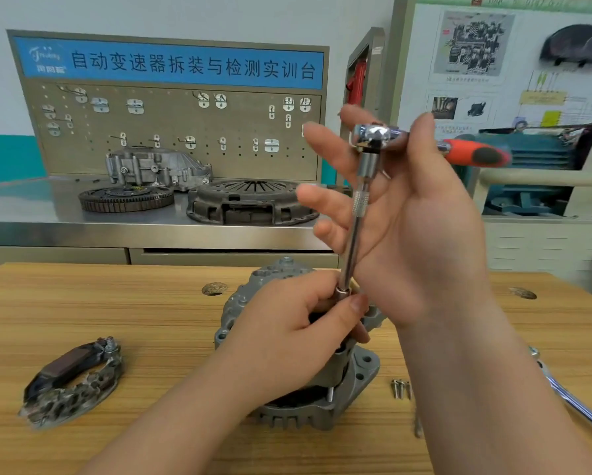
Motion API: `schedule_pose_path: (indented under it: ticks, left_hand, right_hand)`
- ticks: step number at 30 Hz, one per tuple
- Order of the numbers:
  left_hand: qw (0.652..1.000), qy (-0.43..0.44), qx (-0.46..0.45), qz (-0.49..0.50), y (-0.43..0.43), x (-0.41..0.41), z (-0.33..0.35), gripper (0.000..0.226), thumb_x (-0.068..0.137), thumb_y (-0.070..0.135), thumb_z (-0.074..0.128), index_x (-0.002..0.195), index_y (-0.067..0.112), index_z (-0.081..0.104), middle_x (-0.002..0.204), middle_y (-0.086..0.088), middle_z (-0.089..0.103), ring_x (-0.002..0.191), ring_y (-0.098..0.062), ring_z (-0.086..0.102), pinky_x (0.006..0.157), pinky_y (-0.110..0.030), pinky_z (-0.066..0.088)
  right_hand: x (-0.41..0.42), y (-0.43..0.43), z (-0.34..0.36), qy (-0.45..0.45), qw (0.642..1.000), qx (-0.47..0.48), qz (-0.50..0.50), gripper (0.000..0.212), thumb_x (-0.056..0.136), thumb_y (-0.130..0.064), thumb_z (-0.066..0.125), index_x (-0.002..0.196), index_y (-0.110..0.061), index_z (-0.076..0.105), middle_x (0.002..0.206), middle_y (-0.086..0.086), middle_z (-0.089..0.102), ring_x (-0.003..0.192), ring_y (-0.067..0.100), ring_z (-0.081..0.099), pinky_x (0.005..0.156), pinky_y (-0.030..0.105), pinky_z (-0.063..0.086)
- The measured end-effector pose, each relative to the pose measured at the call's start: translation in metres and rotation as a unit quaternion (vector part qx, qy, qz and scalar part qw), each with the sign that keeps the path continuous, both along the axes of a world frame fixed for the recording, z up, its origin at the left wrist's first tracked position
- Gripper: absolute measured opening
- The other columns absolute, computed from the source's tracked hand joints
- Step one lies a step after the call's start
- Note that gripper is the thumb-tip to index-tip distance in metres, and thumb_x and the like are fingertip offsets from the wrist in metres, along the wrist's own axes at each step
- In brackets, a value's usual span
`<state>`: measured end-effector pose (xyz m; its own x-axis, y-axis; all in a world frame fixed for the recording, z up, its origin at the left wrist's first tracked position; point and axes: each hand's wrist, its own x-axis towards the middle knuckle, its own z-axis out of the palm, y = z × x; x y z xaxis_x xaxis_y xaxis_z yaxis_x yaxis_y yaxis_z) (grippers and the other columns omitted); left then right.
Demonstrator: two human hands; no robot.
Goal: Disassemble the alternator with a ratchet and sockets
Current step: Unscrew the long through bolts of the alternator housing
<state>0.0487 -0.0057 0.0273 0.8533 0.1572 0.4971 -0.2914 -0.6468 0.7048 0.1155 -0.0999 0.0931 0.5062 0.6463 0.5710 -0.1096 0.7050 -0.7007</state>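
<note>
Auto training workshop, pegboard [171, 121], clutch parts [250, 200]

The left forearm rises from the lower left, and the left hand [298, 332] sits directly over the alternator [359, 368]. Its fingers [325, 293] and thumb curl round the lower end of an extension bar [354, 241]. The right forearm comes up steeply from the lower right. The right hand [414, 221] is raised well above the alternator, palm turned leftward, its fingers [325, 200] spread and only loosely bent. The head of the ratchet [376, 133] lies between the upright thumb and the forefinger.
</note>
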Motion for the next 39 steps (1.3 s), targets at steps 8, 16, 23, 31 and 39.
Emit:
schedule_pose_path:
  ticks: [8,16,23,31,39]
  left_hand:
    - [0.999,-0.008,0.037,0.027,0.0009,0.0009,-0.0017,0.017,0.095,0.035,0.054,0.092,0.027,0.068,0.073,0.021,0.071,0.064,-0.010,0.065,0.061,-0.032,0.051]
    - [1.000,-0.007,0.014,0.004,0.0001,-0.0025,0.0006,0.021,0.088,0.040,0.049,0.082,0.030,0.067,0.075,0.017,0.072,0.061,0.000,0.061,0.056,-0.015,0.045]
    - [1.000,0.006,0.004,0.018,0.0007,-0.0008,0.0003,0.018,0.090,0.035,0.055,0.089,0.024,0.069,0.075,0.020,0.072,0.068,0.001,0.065,0.061,-0.014,0.049]
    - [1.000,-0.004,0.005,-0.002,0.0004,-0.0013,0.0009,0.025,0.085,0.046,0.050,0.081,0.029,0.067,0.074,0.018,0.072,0.062,-0.001,0.061,0.060,-0.019,0.046]
    - [1.000,-0.016,0.012,0.014,0.0003,-0.0008,-0.0004,0.017,0.090,0.034,0.055,0.088,0.025,0.069,0.073,0.021,0.071,0.062,0.007,0.061,0.057,-0.007,0.041]
  right_hand:
    - [-0.0017,0.0016,-0.0060,-0.190,0.914,0.079,-0.349,0.020,0.095,-0.026,0.050,0.108,-0.027,0.065,0.098,-0.006,0.071,0.085,0.017,0.070,0.062,0.025,0.052]
    - [-0.0012,-0.0038,0.0027,-0.018,0.999,0.047,0.008,0.048,0.085,-0.043,0.041,0.121,-0.015,0.054,0.111,-0.002,0.072,0.068,0.020,0.071,0.050,0.022,0.050]
    - [-0.0028,-0.0009,-0.0037,-0.209,0.926,0.044,-0.312,0.022,0.096,-0.028,0.045,0.110,-0.027,0.062,0.108,0.000,0.071,0.083,0.018,0.071,0.063,0.022,0.053]
    - [0.0004,-0.0045,0.0033,0.001,1.000,0.005,0.015,0.046,0.089,-0.045,0.037,0.120,-0.016,0.053,0.103,0.001,0.075,0.066,0.020,0.072,0.054,0.024,0.054]
    - [-0.0067,0.0024,-0.0051,-0.150,0.962,0.052,-0.222,0.027,0.091,-0.031,0.051,0.113,-0.032,0.065,0.118,-0.006,0.070,0.090,0.019,0.071,0.058,0.022,0.052]
